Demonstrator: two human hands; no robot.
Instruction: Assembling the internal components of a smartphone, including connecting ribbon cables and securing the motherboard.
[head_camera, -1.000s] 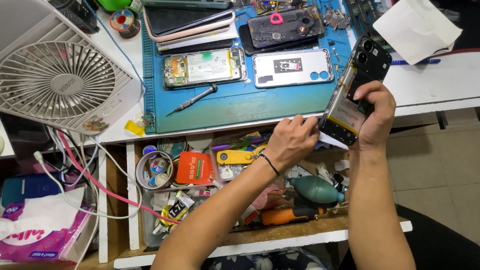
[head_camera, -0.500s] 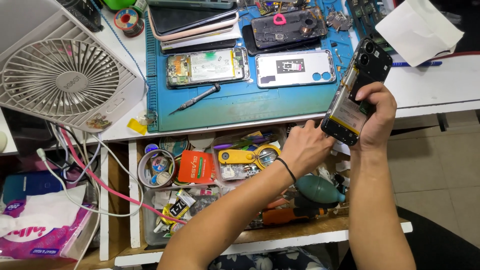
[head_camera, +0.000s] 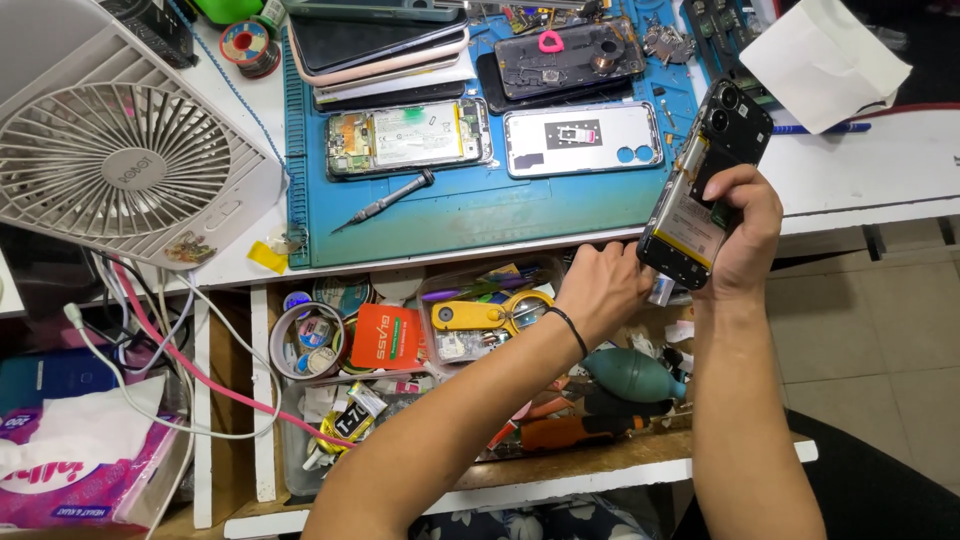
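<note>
My right hand (head_camera: 748, 232) grips an opened black phone (head_camera: 700, 185) with its back off, held tilted above the drawer; its battery and camera block show. My left hand (head_camera: 600, 287), with a black band at the wrist, is curled with the fingertips against the phone's lower corner. Whether something small sits between those fingers is hidden. On the blue work mat (head_camera: 480, 215) lie an opened phone (head_camera: 408, 135), a white back cover (head_camera: 583, 138) and a small screwdriver (head_camera: 385, 200).
Below my arms an open drawer (head_camera: 450, 340) holds tools, a yellow tool, an orange card, tape rolls and a teal air blower (head_camera: 632, 373). A white fan (head_camera: 115, 165) stands at the left. Stacked phones (head_camera: 385, 50) lie at the back, cables and a tissue pack at lower left.
My left hand dipped slightly toward the drawer, then came back up against the phone's lower corner. My right hand kept the phone almost still.
</note>
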